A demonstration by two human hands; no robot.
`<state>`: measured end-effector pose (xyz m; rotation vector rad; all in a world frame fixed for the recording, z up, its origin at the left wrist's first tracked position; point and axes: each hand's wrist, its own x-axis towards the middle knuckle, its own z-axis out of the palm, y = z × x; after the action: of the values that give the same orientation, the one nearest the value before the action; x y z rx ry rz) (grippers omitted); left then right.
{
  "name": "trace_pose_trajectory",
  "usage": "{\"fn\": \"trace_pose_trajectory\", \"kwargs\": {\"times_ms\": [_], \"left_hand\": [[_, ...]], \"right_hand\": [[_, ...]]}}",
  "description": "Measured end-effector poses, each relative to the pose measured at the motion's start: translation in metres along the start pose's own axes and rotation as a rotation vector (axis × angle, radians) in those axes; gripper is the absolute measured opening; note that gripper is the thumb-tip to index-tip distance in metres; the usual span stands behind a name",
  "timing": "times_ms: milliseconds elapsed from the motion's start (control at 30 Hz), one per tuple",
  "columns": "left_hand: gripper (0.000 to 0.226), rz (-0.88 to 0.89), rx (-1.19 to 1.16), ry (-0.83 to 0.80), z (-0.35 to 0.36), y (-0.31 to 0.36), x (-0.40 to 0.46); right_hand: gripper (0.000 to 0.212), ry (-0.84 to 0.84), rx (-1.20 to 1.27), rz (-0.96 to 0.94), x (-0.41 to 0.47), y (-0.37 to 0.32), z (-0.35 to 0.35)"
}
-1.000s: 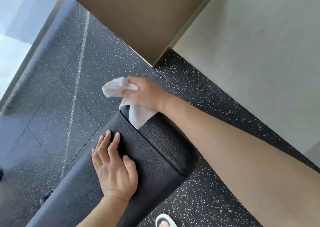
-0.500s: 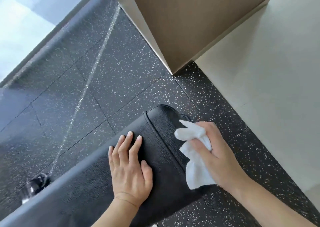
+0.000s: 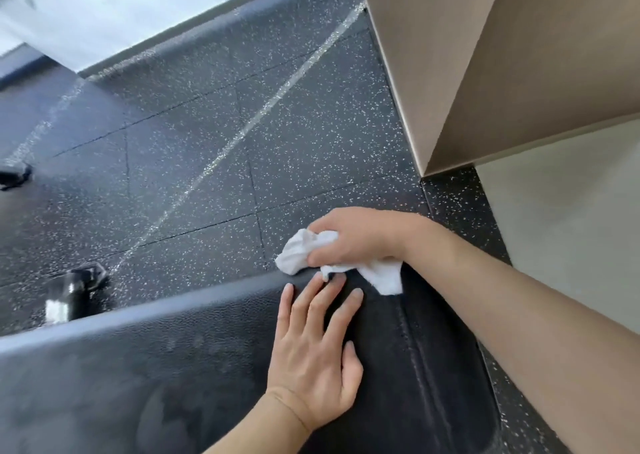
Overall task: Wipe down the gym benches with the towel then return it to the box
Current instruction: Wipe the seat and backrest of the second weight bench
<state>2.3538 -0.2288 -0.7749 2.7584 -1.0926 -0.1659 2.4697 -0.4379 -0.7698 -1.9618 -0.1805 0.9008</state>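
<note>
Right hand has its grip clamped on the white towel — fingers curled over the bunched cloth, knuckles up, pressing it down at the far edge of the black padded bench. One loose tail of the towel hangs out under the wrist and lies on the padding. Just below it, the left hand is flat on the worktop, fingers straight and slightly spread, holding nothing; its fingertips sit just beside the towel, and I cannot tell whether they touch it. The bench pad runs from lower left across to lower right, with a stitched seam near its right end. Beyond the edge lies the dark speckled rubber floor, crossed by a pale diagonal streak. A black and silver metal foot shows on the floor at left, near the bench edge — another dark piece sits at the far left edge. Upper right, a tan wall corner meets a pale wall panel.
</note>
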Motion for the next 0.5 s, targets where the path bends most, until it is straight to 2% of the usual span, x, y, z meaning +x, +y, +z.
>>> {"fn": "trace_pose_trajectory", "kwargs": {"times_ms": [100, 233, 300, 433, 500], "left_hand": [[0.072, -0.001, -0.012, 0.021, 0.001, 0.000, -0.001], [0.073, 0.002, -0.009, 0.026, 0.001, 0.000, 0.000], [0.072, 0.003, -0.006, 0.022, 0.000, 0.001, 0.000], [0.070, 0.010, 0.003, 0.025, -0.001, 0.000, 0.000], [0.068, 0.008, -0.001, 0.025, 0.000, 0.001, 0.001]], "right_hand": [[0.018, -0.020, -0.019, -0.040, 0.010, -0.012, 0.011], [0.028, 0.097, -0.040, -0.021, -0.022, 0.013, -0.003], [0.025, 0.247, 0.058, -0.009, -0.053, 0.037, -0.004], [0.007, 0.674, 0.316, -0.003, -0.114, 0.070, 0.027], [0.013, 0.818, 0.398, 0.023, -0.135, 0.075, 0.055]]}}
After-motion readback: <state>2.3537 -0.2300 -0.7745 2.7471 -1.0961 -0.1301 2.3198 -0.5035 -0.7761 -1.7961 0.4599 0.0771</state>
